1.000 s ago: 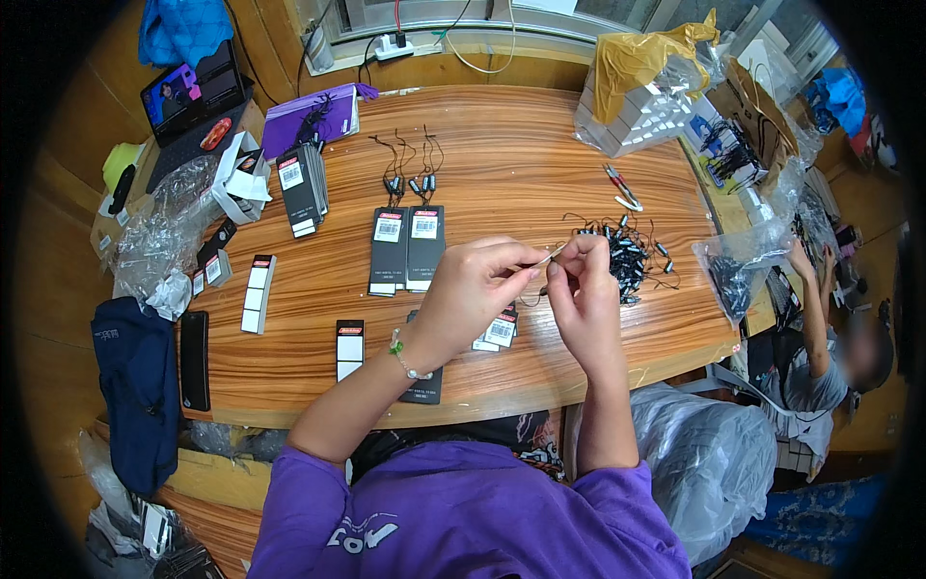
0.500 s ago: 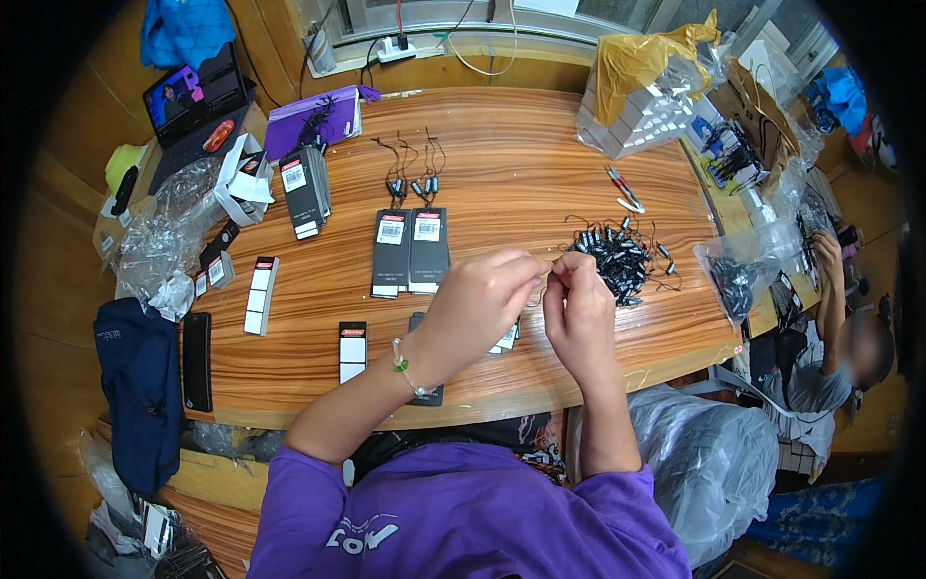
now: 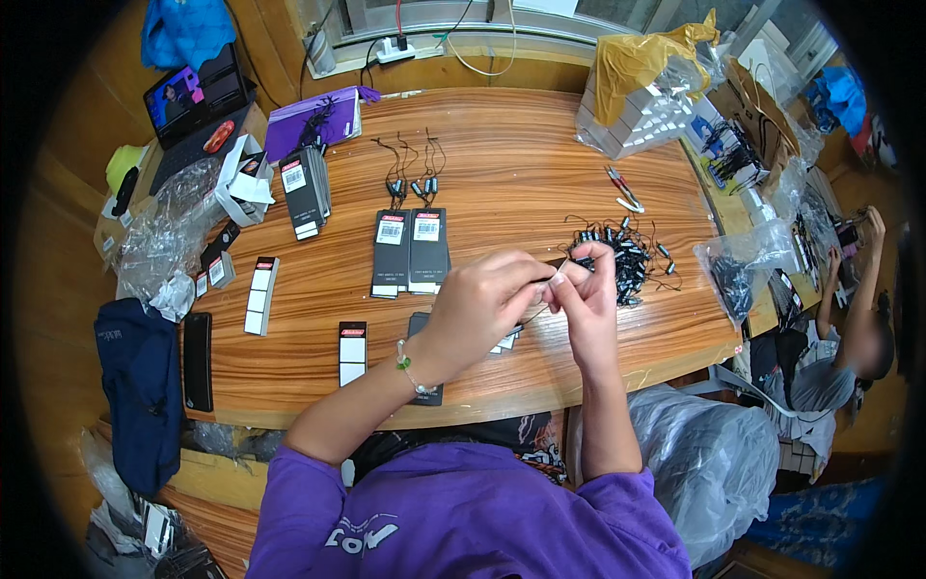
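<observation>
The fingers of the left hand (image 3: 487,304) and right hand (image 3: 588,304) are drawn closed to a pinch, the tips almost meeting; a thin cord (image 3: 538,314) is held between them. The cord is seen as a slender dark line above the wooden surface (image 3: 511,164), its ends largely hidden by the fingers. The left forearm is brought in from eight o'clock, the right from six. Two grey hang tags (image 3: 410,253) are laid at ten o'clock from the left hand; a pile of corded cylinders (image 3: 627,261) is noted at two o'clock from the right.
</observation>
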`<state>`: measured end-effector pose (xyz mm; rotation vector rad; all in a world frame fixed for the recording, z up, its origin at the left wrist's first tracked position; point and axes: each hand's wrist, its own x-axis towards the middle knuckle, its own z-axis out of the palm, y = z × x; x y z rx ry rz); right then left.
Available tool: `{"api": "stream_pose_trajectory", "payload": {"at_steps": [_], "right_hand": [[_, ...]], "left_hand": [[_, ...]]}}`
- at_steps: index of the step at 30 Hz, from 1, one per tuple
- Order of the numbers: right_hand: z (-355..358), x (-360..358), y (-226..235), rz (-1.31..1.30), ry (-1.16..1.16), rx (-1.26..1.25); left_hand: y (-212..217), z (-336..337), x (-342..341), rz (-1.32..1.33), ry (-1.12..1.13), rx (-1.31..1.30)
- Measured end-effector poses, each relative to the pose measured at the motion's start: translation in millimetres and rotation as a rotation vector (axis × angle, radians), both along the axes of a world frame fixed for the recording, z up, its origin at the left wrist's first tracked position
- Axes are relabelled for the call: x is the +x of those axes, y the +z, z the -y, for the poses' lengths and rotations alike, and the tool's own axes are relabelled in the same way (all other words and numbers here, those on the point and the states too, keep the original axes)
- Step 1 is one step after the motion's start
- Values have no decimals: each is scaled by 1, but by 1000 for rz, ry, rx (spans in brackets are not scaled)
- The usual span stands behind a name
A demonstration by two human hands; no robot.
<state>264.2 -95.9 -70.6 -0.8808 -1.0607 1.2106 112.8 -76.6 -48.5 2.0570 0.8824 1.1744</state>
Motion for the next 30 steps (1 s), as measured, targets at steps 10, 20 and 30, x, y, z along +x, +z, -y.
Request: {"api": "stream_pose_trajectory", "payload": {"at_steps": [10,20,30], "right_hand": [[-7,15,14,821,-332,442],[-3,4,6,379,-138,92],[-9,18,14,60,123,21]], "left_hand": [[-2,-2,2,442,-98,-479],[-4,-4,1,385,-58,-460],[1,-1,-1,109,29,203]]}}
